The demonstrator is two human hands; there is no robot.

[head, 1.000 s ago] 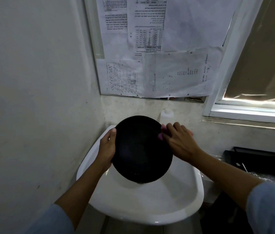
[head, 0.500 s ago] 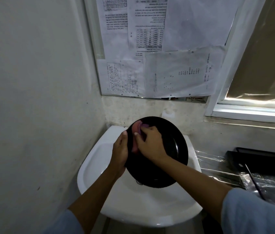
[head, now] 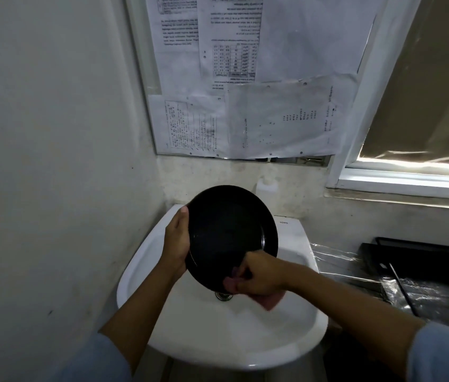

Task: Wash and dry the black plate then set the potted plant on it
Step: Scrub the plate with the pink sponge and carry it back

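Washing step: left hand (head: 176, 245) grips black plate (head: 229, 232) rim over sink (head: 295, 346); right hand (head: 259, 279) fingers curl round pink scrubber (head: 268, 300), probably sponge. Next: rinsing, drying.

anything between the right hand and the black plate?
Yes: a pink cloth or sponge, gripped by the right hand and pressed against the lower edge of the black plate. The head view shows it; the left hand holds the rim.
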